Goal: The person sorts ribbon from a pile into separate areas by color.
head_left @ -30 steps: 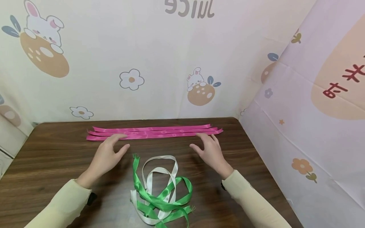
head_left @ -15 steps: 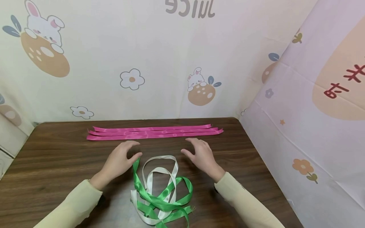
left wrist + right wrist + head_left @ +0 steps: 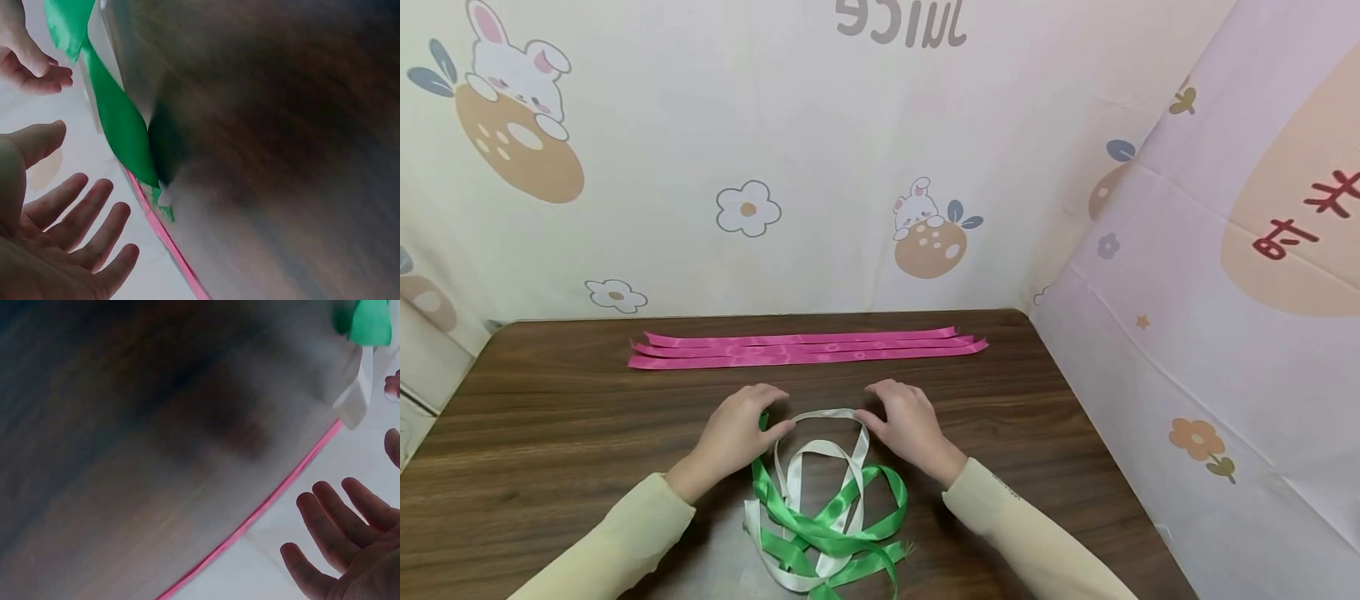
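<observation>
The left forearm and right forearm reach forward, slanting inward. The left hand and right hand face each other, apart, fingers loosely extended, thumbs standing away from them.

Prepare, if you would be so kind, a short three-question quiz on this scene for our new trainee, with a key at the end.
1. Multiple choice: which ribbons lie stretched out side by side near the far edge of the table? A) green B) white C) pink
2. True or false: the person's left grip is clenched round a pink ribbon.
3. Fill in: the green ribbon lies tangled with the ____ ribbon.

Key
1. C, the pink ribbons.
2. False; its fingers are spread and hold nothing.
3. White; the white ribbon loops among the green.
</observation>
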Demonstrator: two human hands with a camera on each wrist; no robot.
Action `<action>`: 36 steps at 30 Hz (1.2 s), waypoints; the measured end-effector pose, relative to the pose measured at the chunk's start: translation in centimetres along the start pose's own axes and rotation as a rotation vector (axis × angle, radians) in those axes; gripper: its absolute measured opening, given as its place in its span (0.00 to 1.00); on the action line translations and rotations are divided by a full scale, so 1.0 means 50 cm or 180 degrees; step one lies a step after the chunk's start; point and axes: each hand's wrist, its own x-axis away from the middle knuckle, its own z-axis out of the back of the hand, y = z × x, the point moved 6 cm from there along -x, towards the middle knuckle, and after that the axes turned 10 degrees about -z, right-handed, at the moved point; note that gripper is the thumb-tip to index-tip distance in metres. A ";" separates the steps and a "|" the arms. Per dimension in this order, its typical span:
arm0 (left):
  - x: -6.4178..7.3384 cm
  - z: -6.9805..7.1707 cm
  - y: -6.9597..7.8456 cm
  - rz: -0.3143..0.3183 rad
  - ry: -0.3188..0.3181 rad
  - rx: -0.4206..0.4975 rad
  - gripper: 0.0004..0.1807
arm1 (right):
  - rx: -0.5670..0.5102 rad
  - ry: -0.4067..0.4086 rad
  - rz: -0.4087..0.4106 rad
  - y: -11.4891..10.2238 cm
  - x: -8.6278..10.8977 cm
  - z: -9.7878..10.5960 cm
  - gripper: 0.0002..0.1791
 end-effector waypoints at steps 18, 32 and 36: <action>0.002 -0.021 0.001 -0.0149 -0.0045 -0.0351 0.03 | 0.0337 0.0052 0.0181 -0.022 0.005 -0.020 0.09; -0.012 0.045 0.033 -0.0301 0.0309 -0.0289 0.05 | 0.0098 0.0460 0.0368 -0.020 0.014 0.052 0.03; -0.012 0.069 0.045 -0.0492 0.0433 -0.0310 0.05 | 0.0073 0.0546 0.0456 -0.027 0.021 0.079 0.03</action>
